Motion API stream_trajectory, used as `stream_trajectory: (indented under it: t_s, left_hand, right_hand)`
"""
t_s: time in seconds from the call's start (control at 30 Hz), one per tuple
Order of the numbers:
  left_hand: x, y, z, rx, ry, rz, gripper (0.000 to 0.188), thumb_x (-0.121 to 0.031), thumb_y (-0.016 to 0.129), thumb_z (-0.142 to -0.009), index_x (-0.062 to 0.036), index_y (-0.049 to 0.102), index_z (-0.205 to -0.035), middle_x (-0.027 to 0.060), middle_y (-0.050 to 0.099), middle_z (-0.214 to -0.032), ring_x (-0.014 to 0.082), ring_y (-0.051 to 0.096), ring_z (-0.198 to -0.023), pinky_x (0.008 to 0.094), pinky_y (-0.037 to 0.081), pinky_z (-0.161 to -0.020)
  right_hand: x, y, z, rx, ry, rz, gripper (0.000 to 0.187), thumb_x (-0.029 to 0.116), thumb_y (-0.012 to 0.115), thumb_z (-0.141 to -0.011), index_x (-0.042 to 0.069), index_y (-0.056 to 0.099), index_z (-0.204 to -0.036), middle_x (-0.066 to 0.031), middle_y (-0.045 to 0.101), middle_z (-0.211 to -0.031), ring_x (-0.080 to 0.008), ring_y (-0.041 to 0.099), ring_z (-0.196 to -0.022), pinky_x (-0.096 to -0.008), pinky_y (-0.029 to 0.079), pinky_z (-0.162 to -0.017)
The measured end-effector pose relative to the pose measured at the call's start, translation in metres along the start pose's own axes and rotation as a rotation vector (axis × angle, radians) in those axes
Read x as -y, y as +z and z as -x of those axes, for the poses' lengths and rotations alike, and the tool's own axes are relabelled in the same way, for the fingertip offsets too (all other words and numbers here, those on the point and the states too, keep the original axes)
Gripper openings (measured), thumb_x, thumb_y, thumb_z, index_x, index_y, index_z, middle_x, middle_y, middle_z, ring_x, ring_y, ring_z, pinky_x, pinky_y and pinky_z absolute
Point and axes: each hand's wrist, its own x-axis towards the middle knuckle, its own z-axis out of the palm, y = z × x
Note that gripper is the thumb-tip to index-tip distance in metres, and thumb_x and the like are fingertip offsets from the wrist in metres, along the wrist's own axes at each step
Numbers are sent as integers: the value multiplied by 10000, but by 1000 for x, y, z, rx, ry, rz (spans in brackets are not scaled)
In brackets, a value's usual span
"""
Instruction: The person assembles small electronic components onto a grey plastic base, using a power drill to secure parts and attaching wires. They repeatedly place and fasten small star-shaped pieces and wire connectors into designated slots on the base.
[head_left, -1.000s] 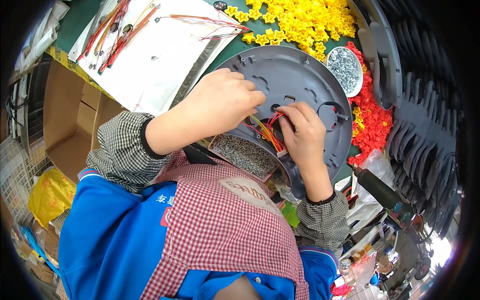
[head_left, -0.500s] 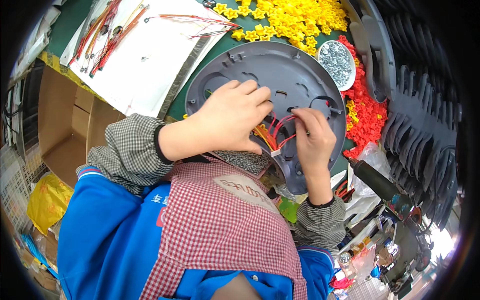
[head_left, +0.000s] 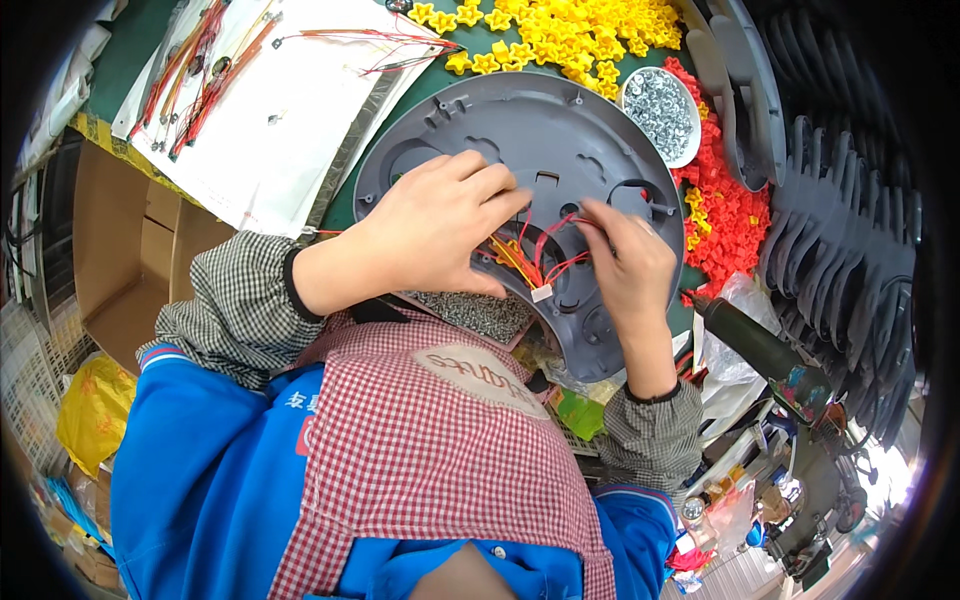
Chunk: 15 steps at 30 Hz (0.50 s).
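A round grey plastic plate [head_left: 545,125] with cut-outs lies on the green bench in front of me. A bundle of red and yellow wires [head_left: 535,255] with a small white connector comes up through its middle. My left hand [head_left: 440,225] rests on the plate and pinches the wires at their left side. My right hand [head_left: 625,265] holds the red wire loop from the right, fingers curled on it. Both forearms wear checked sleeves.
Yellow plastic star parts [head_left: 560,35] are heaped at the back, red ones [head_left: 720,215] at the right. A white bowl of screws [head_left: 660,110] stands between them. A tray of small screws [head_left: 470,312] sits under my left wrist. Wire harnesses [head_left: 205,75] lie on white sheets left. Grey stacked parts [head_left: 840,260] right.
Both hands have shifted up and outward over the plate, spreading the wires apart. The white connector now shows between them.
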Motion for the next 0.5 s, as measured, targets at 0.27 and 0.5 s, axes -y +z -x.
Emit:
stream_trajectory:
  t_s: [0.27, 0.5]
  left_hand:
    - [-26, 6, -39, 211, 91, -52, 782, -551, 818, -578, -31, 629, -1130, 49, 551, -1084, 213, 542, -1012, 339, 449, -856]
    - [-18, -9, -11, 125, -68, -26, 769, -550, 815, -592, -37, 624, -1133, 71, 546, -1163, 250, 530, -1099, 393, 443, -963]
  right_hand:
    - [18, -1, 26, -81, 20, 82, 199, 3, 724, -754, 59, 696, -943, -61, 628, -907, -239, 619, -796, -343, 512, -698]
    - [15, 2, 45, -196, 34, 123, 318, -5, 725, -752, 90, 688, -1053, -53, 659, -857, -224, 634, -818, -348, 499, -725]
